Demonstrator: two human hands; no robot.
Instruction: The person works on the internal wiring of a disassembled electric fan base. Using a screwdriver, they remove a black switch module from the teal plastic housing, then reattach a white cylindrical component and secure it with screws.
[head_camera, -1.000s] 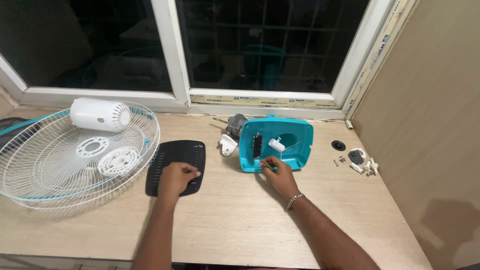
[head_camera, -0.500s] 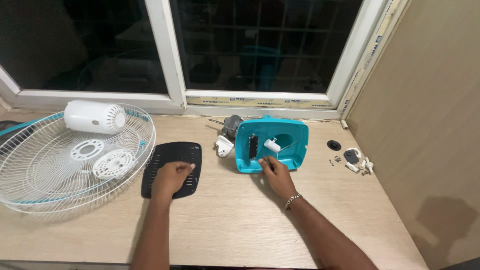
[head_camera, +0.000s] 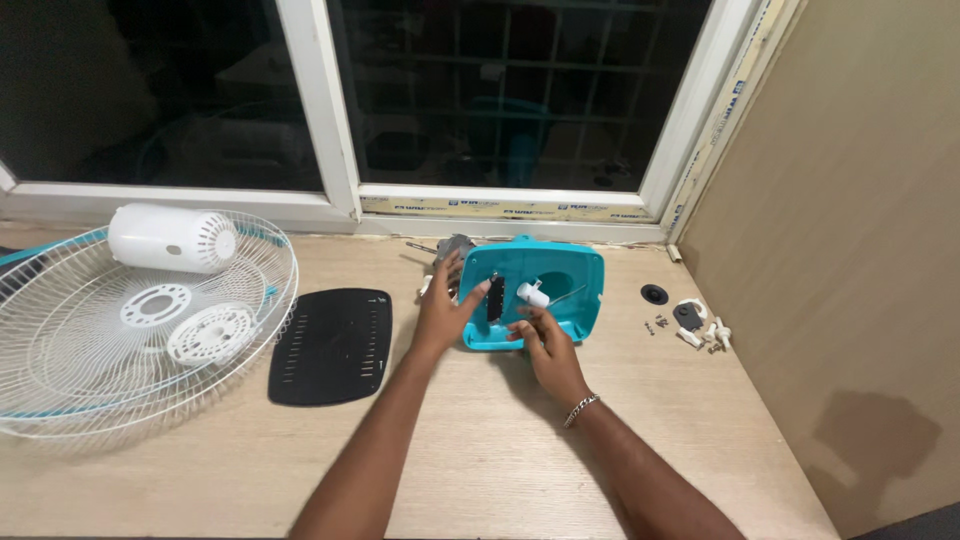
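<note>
A turquoise plastic fan housing (head_camera: 570, 285) lies on the wooden table (head_camera: 480, 450) below the window, with a white knob and a black slot inside it. My left hand (head_camera: 446, 308) rests against the housing's left edge, fingers spread. At the housing's front edge, my right hand (head_camera: 545, 345) has its fingertips on the rim. A grey motor part (head_camera: 455, 247) lies just behind my left hand. The black vented cover plate (head_camera: 333, 345) lies flat to the left, apart from both hands.
A white wire fan guard (head_camera: 120, 325) lies at the left, with a white motor cover (head_camera: 170, 238) and white round parts on it. Small screws, a black disc (head_camera: 654, 294) and white bits (head_camera: 700, 325) lie at the right, near a brown wall.
My left hand has left the black cover plate and moved right to the turquoise housing. My right hand stays at the housing's front edge.
</note>
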